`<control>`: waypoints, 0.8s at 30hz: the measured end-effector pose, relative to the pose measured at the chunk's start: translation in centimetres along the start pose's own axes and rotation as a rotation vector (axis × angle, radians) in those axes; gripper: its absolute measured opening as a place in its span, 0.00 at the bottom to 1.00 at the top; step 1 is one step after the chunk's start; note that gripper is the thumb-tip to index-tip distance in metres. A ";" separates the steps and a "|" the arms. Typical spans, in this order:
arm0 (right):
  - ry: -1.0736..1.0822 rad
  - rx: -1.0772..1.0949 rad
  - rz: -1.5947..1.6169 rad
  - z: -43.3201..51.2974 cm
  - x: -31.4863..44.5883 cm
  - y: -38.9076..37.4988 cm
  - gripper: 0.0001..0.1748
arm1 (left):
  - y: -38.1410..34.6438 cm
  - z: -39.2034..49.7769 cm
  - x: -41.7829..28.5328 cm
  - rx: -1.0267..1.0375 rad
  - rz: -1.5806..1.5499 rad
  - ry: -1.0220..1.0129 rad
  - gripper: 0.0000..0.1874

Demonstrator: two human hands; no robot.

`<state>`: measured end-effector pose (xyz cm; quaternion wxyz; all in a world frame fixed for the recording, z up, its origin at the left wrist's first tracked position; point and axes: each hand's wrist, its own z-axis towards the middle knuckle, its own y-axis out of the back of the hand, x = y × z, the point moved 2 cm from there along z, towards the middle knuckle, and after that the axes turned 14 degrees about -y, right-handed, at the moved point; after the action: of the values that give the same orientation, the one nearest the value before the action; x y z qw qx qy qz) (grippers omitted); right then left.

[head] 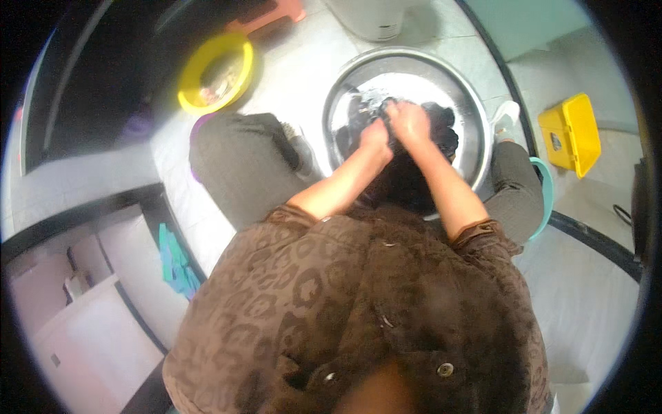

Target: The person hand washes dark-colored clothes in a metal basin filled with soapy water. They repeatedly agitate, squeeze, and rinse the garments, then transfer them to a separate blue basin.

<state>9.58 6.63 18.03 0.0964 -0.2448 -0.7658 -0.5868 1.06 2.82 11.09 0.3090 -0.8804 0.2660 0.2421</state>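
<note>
Between my legs a round metal basin stands on the tiled floor. Dark wet cloth lies in it, with glare and what looks like suds or water at the far side. My left hand is closed on a bunched part of this cloth, left of the basin's middle. Close beside it, slightly farther off, my right hand grips the same cloth. The fingers of both hands are partly hidden, and the cloth between my forearms is in shadow.
A yellow basin with unclear contents is at the far left, near a pink plastic stool. Beyond the metal basin stands a whitish container. At right are a yellow bin and a turquoise rim. Teal cloth lies at left.
</note>
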 end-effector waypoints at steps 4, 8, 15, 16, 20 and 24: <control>0.163 -0.034 0.141 -4.9 3.0 0.4 0.24 | 1.2 1.0 -2.5 0.023 -0.117 0.030 0.15; -0.110 -0.053 0.068 1.7 -1.4 0.8 0.24 | -2.2 -3.2 -3.3 0.276 -0.028 0.116 0.14; -0.308 0.265 0.895 3.1 -1.7 5.4 0.20 | -0.2 1.1 -4.1 0.278 0.304 0.114 0.26; -0.269 0.293 0.902 2.9 -2.5 4.8 0.18 | -1.0 -0.9 -4.8 0.243 0.358 0.227 0.31; 0.051 0.236 0.765 -3.8 -0.5 2.5 0.11 | -1.8 -3.3 -5.7 0.105 0.124 0.371 0.35; 0.309 0.011 0.394 -9.5 2.0 1.6 0.12 | -0.7 -2.3 -4.8 0.367 0.054 0.229 0.25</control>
<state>7.31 -1.54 23.03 0.3263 -0.2961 -0.6825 -0.5831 -1.43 3.21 15.81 0.4251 -0.8239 0.3623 0.0961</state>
